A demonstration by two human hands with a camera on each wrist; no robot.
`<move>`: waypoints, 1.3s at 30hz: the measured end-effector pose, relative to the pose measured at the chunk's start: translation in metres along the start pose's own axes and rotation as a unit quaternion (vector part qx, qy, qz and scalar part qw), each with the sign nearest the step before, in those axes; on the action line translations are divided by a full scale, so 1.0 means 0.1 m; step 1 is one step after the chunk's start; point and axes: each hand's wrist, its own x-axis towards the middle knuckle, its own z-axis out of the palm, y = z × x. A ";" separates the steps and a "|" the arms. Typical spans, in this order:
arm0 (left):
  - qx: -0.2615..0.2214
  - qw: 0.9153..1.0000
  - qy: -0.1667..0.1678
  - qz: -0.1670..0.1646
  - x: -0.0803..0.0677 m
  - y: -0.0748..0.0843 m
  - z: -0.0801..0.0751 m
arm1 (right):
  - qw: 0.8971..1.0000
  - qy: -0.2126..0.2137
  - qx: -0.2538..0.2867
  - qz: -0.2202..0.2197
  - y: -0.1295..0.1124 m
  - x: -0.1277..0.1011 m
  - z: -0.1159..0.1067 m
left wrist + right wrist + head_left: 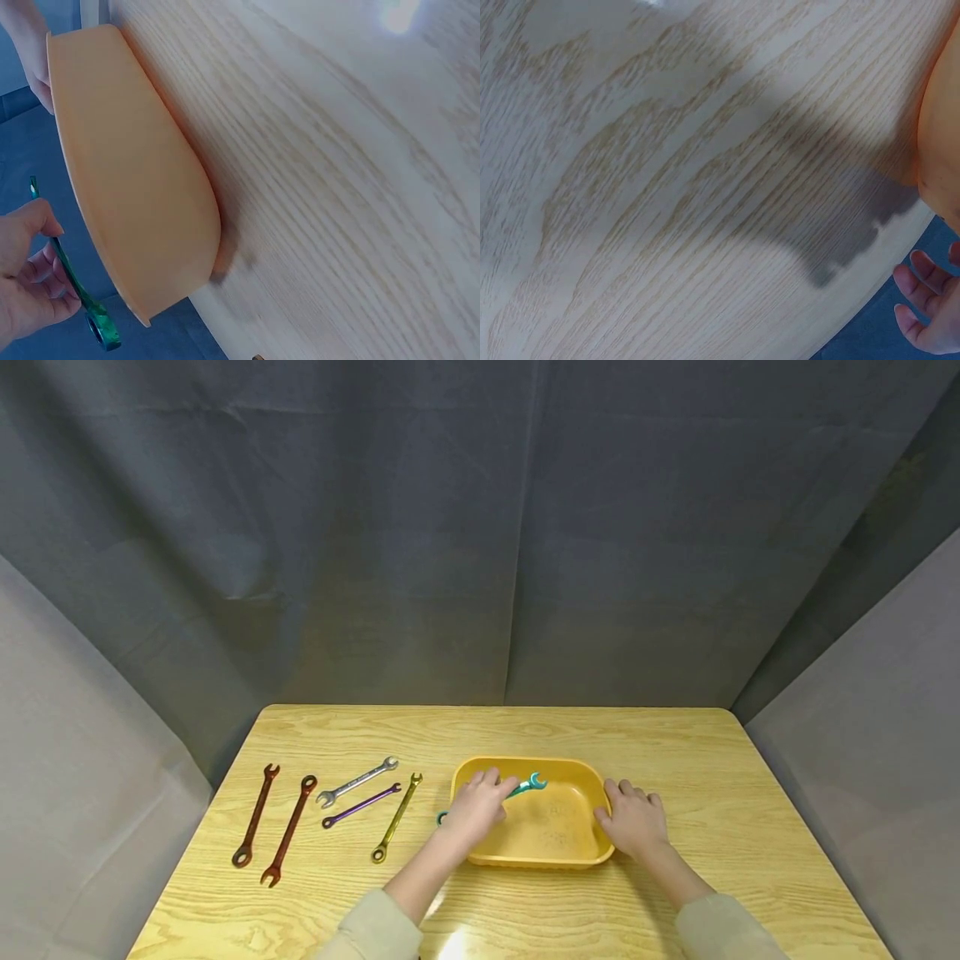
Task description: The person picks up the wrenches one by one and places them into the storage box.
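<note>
My left hand [477, 806] grips a teal wrench [529, 784] over the left rim of a yellow tray [570, 857]; its open jaw end points into the tray and its ring end sticks out left. In the left wrist view the teal wrench [75, 281] runs between my curled fingers [30, 277] beside the yellow tray [127, 187]. My right hand [633, 817] rests on the tray's right rim, fingers fairly straight. The right wrist view shows only fingertips [922, 307] and an edge of the tray [941, 127].
Several wrenches lie in a row on the wooden table [712, 777] left of the tray: two reddish-brown [255, 816] [288, 829], a silver [357, 782], a purple [361, 806] and a yellow one [397, 817]. Grey curtains surround the table.
</note>
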 end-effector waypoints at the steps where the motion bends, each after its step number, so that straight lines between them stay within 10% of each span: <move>1: 0.000 1.000 0.000 0.002 0.00 0.01 0.00 | 1.000 0.000 0.000 0.000 0.00 0.00 0.00; 39: 0.039 0.995 -0.029 0.092 0.10 0.25 0.29 | 1.000 -0.011 -0.003 0.008 0.00 0.00 0.02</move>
